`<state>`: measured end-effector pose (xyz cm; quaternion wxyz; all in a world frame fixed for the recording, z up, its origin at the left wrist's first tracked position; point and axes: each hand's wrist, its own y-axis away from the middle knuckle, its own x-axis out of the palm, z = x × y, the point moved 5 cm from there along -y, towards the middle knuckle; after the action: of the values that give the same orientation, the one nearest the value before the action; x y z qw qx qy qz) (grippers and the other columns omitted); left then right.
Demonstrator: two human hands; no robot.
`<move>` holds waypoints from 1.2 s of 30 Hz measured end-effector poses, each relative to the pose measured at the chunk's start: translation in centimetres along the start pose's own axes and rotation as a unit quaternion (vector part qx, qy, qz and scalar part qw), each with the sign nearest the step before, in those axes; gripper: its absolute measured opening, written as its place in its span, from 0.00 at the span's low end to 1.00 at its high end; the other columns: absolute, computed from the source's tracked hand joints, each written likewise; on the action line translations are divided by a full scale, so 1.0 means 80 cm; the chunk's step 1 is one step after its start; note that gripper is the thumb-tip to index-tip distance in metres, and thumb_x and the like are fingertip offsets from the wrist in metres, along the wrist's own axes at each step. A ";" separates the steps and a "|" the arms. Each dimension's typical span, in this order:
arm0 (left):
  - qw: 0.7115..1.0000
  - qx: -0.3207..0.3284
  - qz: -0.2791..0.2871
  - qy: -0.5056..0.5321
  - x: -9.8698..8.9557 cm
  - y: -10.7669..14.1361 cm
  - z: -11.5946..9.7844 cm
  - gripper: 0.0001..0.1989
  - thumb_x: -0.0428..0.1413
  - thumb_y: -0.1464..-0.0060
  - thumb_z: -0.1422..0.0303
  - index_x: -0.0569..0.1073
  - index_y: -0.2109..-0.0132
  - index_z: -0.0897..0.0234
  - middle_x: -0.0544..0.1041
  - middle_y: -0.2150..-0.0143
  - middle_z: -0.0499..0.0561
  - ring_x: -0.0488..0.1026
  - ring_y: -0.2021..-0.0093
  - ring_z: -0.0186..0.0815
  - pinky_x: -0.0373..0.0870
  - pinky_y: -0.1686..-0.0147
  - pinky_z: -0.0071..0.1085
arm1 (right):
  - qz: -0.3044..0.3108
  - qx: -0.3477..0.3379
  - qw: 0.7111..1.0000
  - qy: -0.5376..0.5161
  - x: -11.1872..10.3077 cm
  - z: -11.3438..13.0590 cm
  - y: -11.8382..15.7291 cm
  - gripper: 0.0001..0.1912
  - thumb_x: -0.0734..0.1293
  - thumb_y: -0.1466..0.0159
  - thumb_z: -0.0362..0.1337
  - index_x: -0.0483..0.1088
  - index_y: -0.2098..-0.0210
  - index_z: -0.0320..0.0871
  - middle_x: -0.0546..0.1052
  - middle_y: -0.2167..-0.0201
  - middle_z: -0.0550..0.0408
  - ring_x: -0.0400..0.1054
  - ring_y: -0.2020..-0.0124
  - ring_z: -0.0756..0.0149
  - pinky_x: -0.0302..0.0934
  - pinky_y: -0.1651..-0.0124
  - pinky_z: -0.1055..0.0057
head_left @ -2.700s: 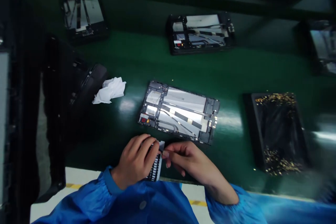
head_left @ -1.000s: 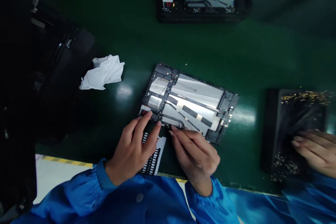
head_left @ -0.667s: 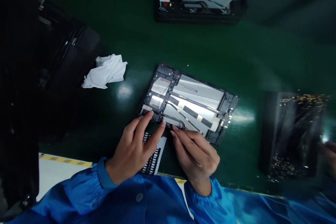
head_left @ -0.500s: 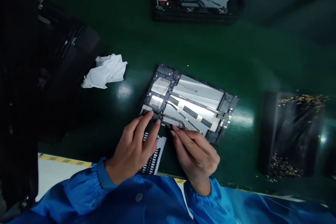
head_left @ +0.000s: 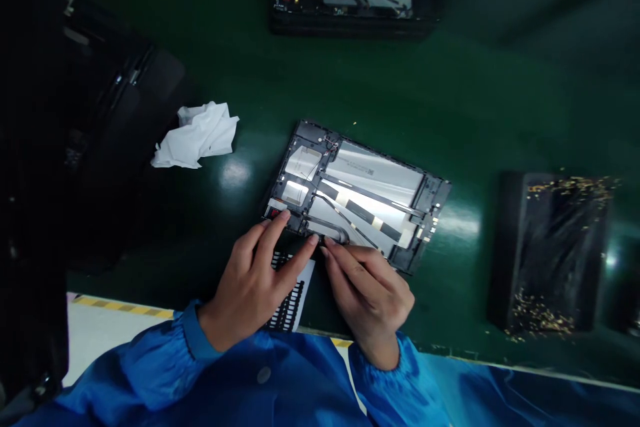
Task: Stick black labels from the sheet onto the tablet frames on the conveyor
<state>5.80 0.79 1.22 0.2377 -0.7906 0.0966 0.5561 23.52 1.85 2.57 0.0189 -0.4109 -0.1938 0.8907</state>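
Two bare hands work at the near edge of an opened electronic device [head_left: 373,170] on the green bench [head_left: 425,100].

The device lies face-up and slanted, just in front of the person, its silvery panels and dark cables exposed; the left hand [head_left: 253,280] has its fingers spread, fingertips resting along the device's near-left edge, grasping nothing visible, while the right hand [head_left: 373,293] brings thumb and forefinger together at that same edge, though whether they pinch anything cannot be told; a sheet of black strips [head_left: 290,307] lies partly beneath the left hand, a crumpled white tissue [head_left: 200,137] sits left of the device, and a dark tray [head_left: 560,247] with small golden pieces [head_left: 543,317] stands well apart at right.
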 end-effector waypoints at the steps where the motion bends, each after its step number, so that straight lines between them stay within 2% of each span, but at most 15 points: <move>1: 1.000 0.000 0.000 0.001 0.001 0.000 0.000 0.31 0.62 0.31 0.73 0.70 0.25 0.56 0.68 0.25 0.66 0.72 0.33 0.52 0.75 0.36 0.44 | -0.001 -0.001 1.000 0.003 0.000 0.000 0.001 0.19 0.75 0.29 0.24 0.83 0.42 0.47 0.86 0.63 0.55 0.82 0.68 0.68 0.77 0.62 0.75; 8: 1.000 -0.004 0.007 0.006 0.004 0.004 0.000 0.33 0.64 0.32 0.72 0.69 0.24 0.53 0.67 0.25 0.66 0.69 0.32 0.52 0.75 0.36 0.43 | -0.006 0.006 1.000 0.011 -0.003 -0.005 0.009 0.25 0.75 0.30 0.24 0.81 0.37 0.49 0.87 0.62 0.54 0.83 0.66 0.68 0.78 0.60 0.75; 12: 1.000 -0.001 0.015 0.000 0.005 0.006 0.001 0.35 0.65 0.33 0.73 0.68 0.23 0.53 0.67 0.25 0.67 0.69 0.32 0.53 0.75 0.36 0.45 | -0.017 0.021 1.000 0.005 -0.006 -0.007 0.009 0.21 0.76 0.30 0.25 0.82 0.41 0.48 0.87 0.60 0.53 0.83 0.66 0.67 0.79 0.60 0.74; 18: 1.000 -0.007 0.008 0.006 0.007 0.008 0.001 0.35 0.65 0.32 0.70 0.66 0.22 0.52 0.67 0.24 0.66 0.69 0.32 0.53 0.73 0.34 0.46 | -0.008 -0.003 1.000 0.005 0.002 0.000 0.000 0.13 0.76 0.29 0.26 0.81 0.47 0.44 0.87 0.61 0.53 0.83 0.65 0.68 0.79 0.59 0.74; 30: 1.000 -0.004 0.000 0.012 0.007 0.007 0.001 0.37 0.66 0.33 0.71 0.67 0.22 0.53 0.65 0.22 0.65 0.68 0.31 0.51 0.71 0.32 0.45 | -0.020 0.008 1.000 0.011 0.002 -0.002 0.002 0.14 0.75 0.30 0.24 0.82 0.50 0.46 0.88 0.61 0.55 0.84 0.65 0.68 0.80 0.60 0.74; 36: 1.000 0.005 0.001 0.005 0.004 0.003 0.000 0.34 0.65 0.34 0.75 0.70 0.24 0.56 0.66 0.23 0.67 0.69 0.31 0.53 0.73 0.34 0.45 | -0.025 0.006 1.000 0.010 -0.001 -0.002 0.005 0.15 0.75 0.30 0.24 0.82 0.48 0.46 0.88 0.61 0.54 0.83 0.66 0.67 0.80 0.60 0.73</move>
<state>5.78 0.62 0.88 0.2403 -0.7922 0.1017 0.5517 23.73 1.57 2.36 0.0455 -0.4149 -0.1983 0.8869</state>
